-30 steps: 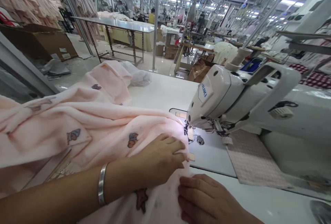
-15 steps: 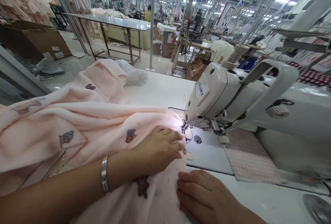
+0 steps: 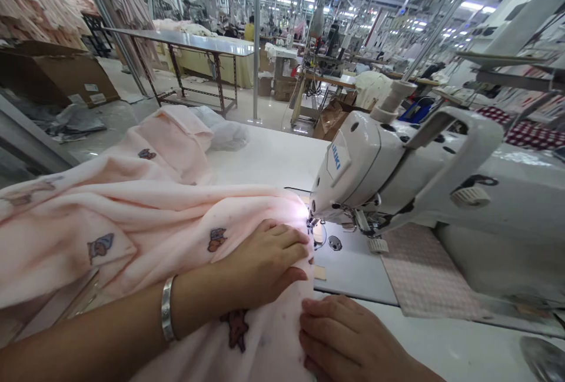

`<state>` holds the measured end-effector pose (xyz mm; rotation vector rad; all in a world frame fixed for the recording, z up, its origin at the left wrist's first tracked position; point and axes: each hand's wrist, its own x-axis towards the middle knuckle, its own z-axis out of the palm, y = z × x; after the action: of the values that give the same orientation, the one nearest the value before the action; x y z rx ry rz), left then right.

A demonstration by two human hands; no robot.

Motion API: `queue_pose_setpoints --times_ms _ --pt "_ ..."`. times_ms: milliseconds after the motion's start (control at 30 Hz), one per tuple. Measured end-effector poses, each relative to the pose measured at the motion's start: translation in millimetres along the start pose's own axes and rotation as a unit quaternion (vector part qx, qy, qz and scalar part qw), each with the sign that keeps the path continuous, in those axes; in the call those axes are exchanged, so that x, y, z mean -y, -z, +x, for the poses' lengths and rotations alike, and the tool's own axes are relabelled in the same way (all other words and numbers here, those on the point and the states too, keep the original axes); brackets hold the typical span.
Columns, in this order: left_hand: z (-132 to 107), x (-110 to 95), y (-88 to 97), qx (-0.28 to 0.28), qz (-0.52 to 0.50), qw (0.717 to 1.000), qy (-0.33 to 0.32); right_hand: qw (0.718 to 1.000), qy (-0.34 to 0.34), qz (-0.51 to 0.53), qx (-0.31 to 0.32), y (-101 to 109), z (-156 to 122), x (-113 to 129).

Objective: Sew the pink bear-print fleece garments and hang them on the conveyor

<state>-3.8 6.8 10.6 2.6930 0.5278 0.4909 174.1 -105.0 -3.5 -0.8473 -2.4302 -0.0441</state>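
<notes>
A pale pink fleece fabric (image 3: 168,208) with small bear prints spreads over the left side of the white sewing table and hangs towards me. Its right edge runs under the needle area of a white JUKI sewing machine (image 3: 348,152), where a lamp lights it. My left hand (image 3: 269,261), with a silver bangle at the wrist, lies flat on the fabric just in front of the needle, fingers stretched out. Nearer to me, my right hand (image 3: 348,332) pinches the fabric's right edge; its thumb is hidden.
A pink checked cloth (image 3: 428,273) lies on the machine bed under the arm. Behind the fabric sits a clear plastic bag (image 3: 227,135). Further off are a metal-legged table (image 3: 189,40), a cardboard box (image 3: 62,79) and a metal post (image 3: 256,40).
The view has shifted slightly, so everything sits a little further left and lower. Both hands keep nearly the same place on the fabric.
</notes>
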Motion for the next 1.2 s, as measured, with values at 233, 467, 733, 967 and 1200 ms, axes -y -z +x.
queue_pose_setpoints --times_ms 233,467,733,967,1200 --pt "-0.3 -4.7 1.3 0.020 -0.008 1.000 0.015 0.989 -0.119 -0.049 0.069 27.9 5.1 -30.0" --pt "11.7 -8.0 2.3 0.017 -0.024 0.997 0.065 0.991 -0.079 -0.056 0.088 16.9 4.8 -31.6" --pt "22.2 -2.8 -5.3 -0.051 -0.003 0.995 0.080 0.995 -0.023 -0.095 -0.004 1.6 2.1 -33.1" --pt "23.7 -12.6 -2.2 -0.002 0.029 0.997 0.069 0.996 -0.030 -0.077 -0.026 -9.1 -1.4 -31.1" --pt "25.4 -20.0 -4.3 -0.002 0.065 0.994 0.092 0.996 -0.034 -0.072 -0.028 -8.4 0.3 -31.0"
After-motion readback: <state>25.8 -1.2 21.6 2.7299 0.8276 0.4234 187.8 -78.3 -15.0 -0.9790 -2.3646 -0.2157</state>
